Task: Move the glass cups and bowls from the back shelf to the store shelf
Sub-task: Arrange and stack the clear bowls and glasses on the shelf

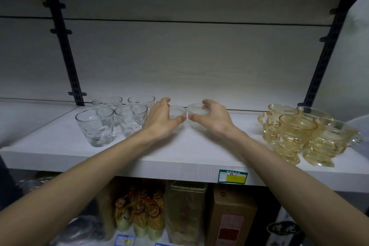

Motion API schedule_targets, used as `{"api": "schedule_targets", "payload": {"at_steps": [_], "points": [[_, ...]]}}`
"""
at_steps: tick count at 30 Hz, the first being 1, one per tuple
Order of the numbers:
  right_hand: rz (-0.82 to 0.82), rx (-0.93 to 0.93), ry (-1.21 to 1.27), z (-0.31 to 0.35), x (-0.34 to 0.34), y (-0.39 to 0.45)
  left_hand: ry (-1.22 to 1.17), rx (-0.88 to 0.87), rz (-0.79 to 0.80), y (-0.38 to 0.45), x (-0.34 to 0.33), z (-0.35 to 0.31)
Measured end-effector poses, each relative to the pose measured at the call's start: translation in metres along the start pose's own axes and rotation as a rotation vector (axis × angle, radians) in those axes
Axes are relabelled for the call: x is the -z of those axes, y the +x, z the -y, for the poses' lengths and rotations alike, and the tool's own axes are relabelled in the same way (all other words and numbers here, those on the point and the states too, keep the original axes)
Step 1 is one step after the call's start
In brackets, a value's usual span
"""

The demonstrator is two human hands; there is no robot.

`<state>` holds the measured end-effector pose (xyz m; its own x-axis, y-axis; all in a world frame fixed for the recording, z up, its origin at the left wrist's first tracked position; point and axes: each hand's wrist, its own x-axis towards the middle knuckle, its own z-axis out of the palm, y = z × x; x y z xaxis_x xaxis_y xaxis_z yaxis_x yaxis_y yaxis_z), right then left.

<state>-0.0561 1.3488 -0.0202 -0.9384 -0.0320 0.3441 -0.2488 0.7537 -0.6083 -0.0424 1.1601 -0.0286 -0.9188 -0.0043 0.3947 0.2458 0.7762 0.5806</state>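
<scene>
Two small clear glass bowls stand side by side at the middle back of a white shelf (199,150). My left hand (161,119) wraps around the left bowl (176,113), thumb at its front and fingers over its far rim. The right bowl (196,111) is gripped the same way by my right hand (214,118). Both bowls look to be resting on or just above the shelf board. Several clear glass tumblers (95,127) stand in a cluster just left of my left hand. Several amber glass cups (295,132) with handles sit at the shelf's right end.
Dark slotted uprights (65,50) frame the pale back panel on both sides. A green and yellow price tag (232,176) is stuck on the shelf's front edge. Below it stand packaged goods (143,209) and a brown box (233,215).
</scene>
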Motion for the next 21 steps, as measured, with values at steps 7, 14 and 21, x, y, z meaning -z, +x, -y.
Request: {"api": "schedule_targets", "payload": {"at_steps": [7,14,21], "points": [[0.105,-0.046,0.077,-0.005,0.004,0.001,-0.144,0.077,0.1,0.007,-0.001,-0.002],[0.1,-0.049,0.102,-0.017,0.019,-0.021,-0.301,0.071,0.155,-0.011,0.009,-0.003],[0.093,-0.008,0.03,-0.019,0.043,-0.069,-0.363,-0.057,0.304,-0.042,0.022,-0.01]]}}
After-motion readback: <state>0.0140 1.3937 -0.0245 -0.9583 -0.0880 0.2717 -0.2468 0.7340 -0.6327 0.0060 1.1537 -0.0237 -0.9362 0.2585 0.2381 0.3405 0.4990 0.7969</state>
